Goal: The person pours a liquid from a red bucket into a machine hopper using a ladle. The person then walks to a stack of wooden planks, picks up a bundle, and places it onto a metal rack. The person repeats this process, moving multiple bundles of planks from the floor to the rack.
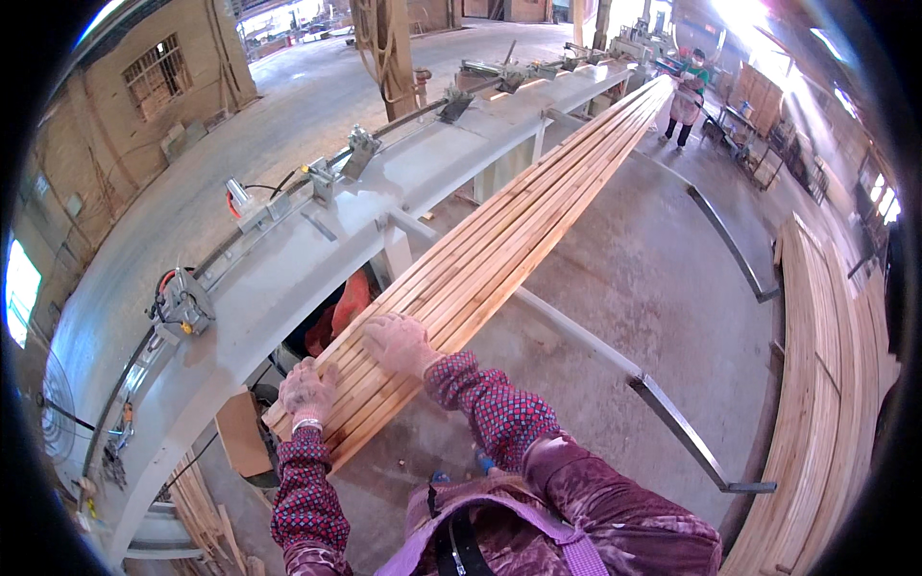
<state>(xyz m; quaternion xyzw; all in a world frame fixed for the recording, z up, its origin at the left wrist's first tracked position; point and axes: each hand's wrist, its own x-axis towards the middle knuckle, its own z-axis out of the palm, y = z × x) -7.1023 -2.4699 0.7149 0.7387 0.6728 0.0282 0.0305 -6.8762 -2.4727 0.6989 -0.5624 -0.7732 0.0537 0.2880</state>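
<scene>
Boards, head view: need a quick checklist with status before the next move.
1. Left hand on the boards: ok, at the left edge near the close end.
2. Right hand on the boards: ok, on top, farther along than the left.
3. Grip underneath: cannot tell, underside hidden.
4. Boards side by side: ok, one long layer.
5. Boards resting on the grey bar: cannot tell, crossing hidden.
6. Far end free of people: not ok, person standing there.
</scene>
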